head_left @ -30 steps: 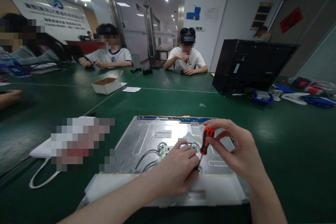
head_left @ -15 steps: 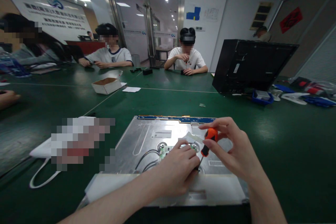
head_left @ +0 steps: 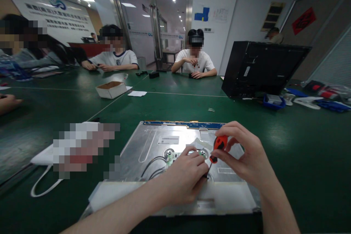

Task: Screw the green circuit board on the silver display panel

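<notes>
My right hand [head_left: 244, 151] pinches the orange-and-black handle of a screwdriver [head_left: 220, 143] between thumb and fingers. The screwdriver leans, with its thin shaft running down to the left toward my left hand [head_left: 189, 172]. The fingers of my left hand are curled beside the shaft's lower end, and what they grip is hidden. Both hands are above a silvery metal display panel [head_left: 148, 135] lying flat. A small green circuit board [head_left: 171, 158] with black cables [head_left: 152, 164] is partly covered by my left hand. The screwdriver's tip is hidden.
A blue strip board [head_left: 172, 124] runs along the panel's far edge. To the left lies a white item with a strap [head_left: 45, 155]. Farther off are an open white box [head_left: 111, 90], a black monitor casing [head_left: 263, 69] and a blue tray [head_left: 274, 102]. Several people sit around the green table [head_left: 175, 102].
The screwdriver handle has turned between my right fingers, showing a different side. My right index finger has drawn back slightly to the right. My left hand stays in place.
</notes>
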